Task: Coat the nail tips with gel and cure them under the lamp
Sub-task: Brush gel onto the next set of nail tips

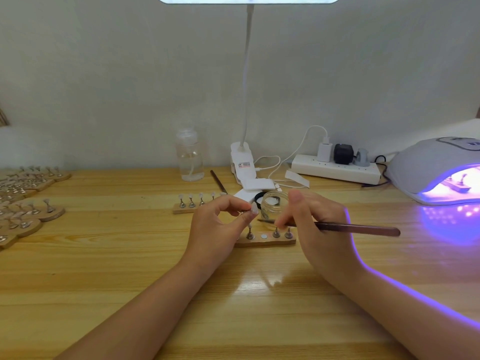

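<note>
My left hand (pixel 220 224) pinches a small metal stand with a pale nail tip (pixel 254 209) on it, held just above a wooden holder strip (pixel 265 241). That strip carries three more metal stands and one bare round spot. My right hand (pixel 317 222) grips a dark gel brush (pixel 355 227), its bristle end pointing left toward the held tip. A small glass gel jar (pixel 274 203) stands open right behind my hands. The curing lamp (pixel 436 170) at the right glows purple, with a holder strip inside it.
A second strip of nail tips (pixel 193 203) lies behind my left hand. Several wooden holders (pixel 28 201) crowd the left edge. A clear bottle (pixel 189 157), a clip-on desk lamp (pixel 244 162), a power strip (pixel 335 168) and a spare brush (pixel 218 181) line the back.
</note>
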{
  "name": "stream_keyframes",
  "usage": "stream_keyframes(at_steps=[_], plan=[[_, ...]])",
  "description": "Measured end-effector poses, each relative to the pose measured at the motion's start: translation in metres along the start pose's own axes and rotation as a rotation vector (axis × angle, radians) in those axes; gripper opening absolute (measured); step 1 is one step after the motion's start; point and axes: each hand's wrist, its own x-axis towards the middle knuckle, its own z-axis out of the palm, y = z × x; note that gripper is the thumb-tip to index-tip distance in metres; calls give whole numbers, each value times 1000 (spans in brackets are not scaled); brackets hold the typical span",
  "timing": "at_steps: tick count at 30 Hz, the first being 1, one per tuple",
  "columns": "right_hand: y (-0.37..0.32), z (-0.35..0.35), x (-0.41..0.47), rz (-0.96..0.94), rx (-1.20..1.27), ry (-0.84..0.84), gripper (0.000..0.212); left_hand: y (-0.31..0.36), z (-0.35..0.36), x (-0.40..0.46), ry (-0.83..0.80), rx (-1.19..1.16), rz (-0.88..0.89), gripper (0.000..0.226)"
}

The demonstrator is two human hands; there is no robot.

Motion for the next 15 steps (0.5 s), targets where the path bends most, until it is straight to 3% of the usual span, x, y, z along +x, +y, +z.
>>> stream_keyframes(at_steps=[3,7,11,15], plan=[[-1,0,2,-62,-74,13,38,-1,0,0,7,-9,3,18],[-1,-1,0,94,97,14,40,0,0,0,21,-15,-1,17],[-3,-1,2,50,-10,-3,34,-1,0,0,14,-19,-5,17],[-5,0,0,101,91,-6,40,0,1,0,15,-40,-13,20]])
